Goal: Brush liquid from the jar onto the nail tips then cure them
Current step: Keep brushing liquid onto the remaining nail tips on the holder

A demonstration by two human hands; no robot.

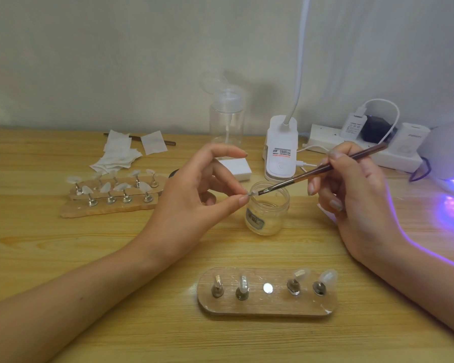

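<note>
Brush (299, 177) slanting down-left, right fingers (344, 156) gripping it, left fingers (236, 203) pinching nail tip (252, 193)

A light wooden table (63, 258) meets a pale wall. Back left, loose white wipes (118, 153) lie over a thin brown stick (168, 142). A clear pump bottle (227, 121) stands beside a white clip lamp (281, 150). Further right lies a power strip (325, 134) holding a white charger (353, 125).
</note>
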